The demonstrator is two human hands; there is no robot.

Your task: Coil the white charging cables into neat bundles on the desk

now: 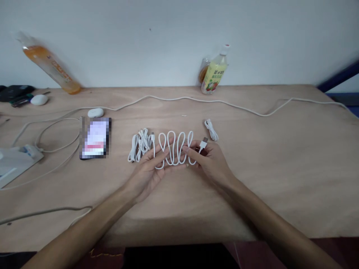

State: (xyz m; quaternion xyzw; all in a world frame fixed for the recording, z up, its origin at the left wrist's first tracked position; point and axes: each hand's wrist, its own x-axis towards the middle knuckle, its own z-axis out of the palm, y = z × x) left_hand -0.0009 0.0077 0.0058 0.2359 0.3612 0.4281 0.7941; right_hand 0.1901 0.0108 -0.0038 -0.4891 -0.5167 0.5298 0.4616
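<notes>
A white USB cable [174,163] is spread in several zigzag loops between my two hands, above the table's middle. My left hand [153,168] is closed on its left loops, thumb on top, with one plug upright beside the index finger. My right hand [207,158] pinches the right loops between thumb and fingers. The cable's USB plug [203,142] sticks up by the right-hand fingers. Just left of my left hand lie several bundled white cables [138,145]. One more bundled white cable [211,130] lies beyond my right hand.
A phone [95,138] and a white earbud case [95,113] lie to the left. A long white cord [185,98] crosses the back of the wooden table [280,164]. An orange drink bottle [53,67] and a yellow-labelled bottle [215,73] stand along the wall.
</notes>
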